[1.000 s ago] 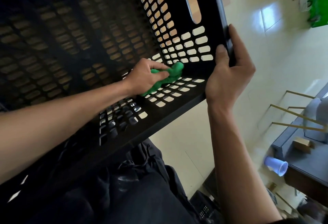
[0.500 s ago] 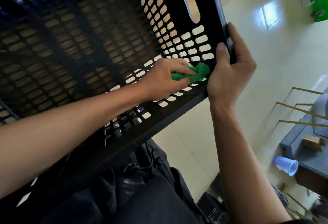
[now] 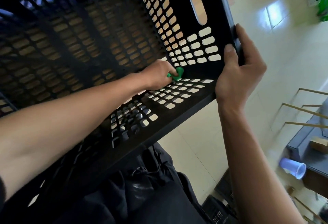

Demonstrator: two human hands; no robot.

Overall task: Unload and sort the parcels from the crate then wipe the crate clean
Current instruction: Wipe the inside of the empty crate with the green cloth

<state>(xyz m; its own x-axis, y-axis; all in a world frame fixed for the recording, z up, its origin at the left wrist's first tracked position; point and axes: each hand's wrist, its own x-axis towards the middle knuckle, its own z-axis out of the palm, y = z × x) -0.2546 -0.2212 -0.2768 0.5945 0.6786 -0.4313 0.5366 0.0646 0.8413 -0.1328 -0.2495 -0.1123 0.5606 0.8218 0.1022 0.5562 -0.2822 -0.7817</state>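
The crate fills most of the frame, from the upper left across to right of centre. It's black, slotted plastic, tipped up so its open mouth faces the camera and you look straight into it. No parcels inside that I can see, so the unloading part looks done and this is the wiping step.

Just right of centre, the left hand is reached deep inside, fingers closed around a bunched-up green rag and pushing it into the corner where 2 walls meet the bottom. Makes sense to wad the rag small, since a corner like that is where grime collects and a flat cloth wouldn't get in.

The right hand sits at the right of the frame, clamped onto the crate's rim at its near corner, thumb inside and fingers wrapped around the outer edge. My guess is it's there to keep the crate tilted and stop it sliding away while the other hand scrubs.

Further out: pale tiled floor on the right, the person's dark clothing at the bottom, and a light purple plastic cup lying on its side on a low grey table at the lower right.
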